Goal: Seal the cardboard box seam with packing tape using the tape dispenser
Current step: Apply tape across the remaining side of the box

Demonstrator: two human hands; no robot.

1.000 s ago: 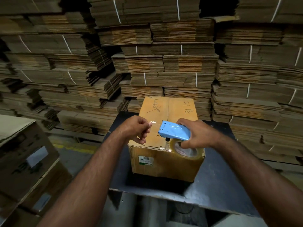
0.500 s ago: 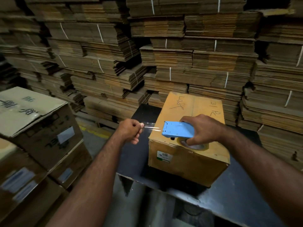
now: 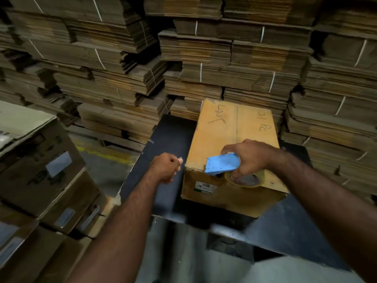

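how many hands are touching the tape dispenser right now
1. The right hand grips the blue tape dispenser over the cardboard box's near edge; the left hand is apart, left of the box, fingers curled.

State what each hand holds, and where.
Right hand grips the blue tape dispenser by its handle end. Left hand pinches something small at its fingertips, probably the tape end.
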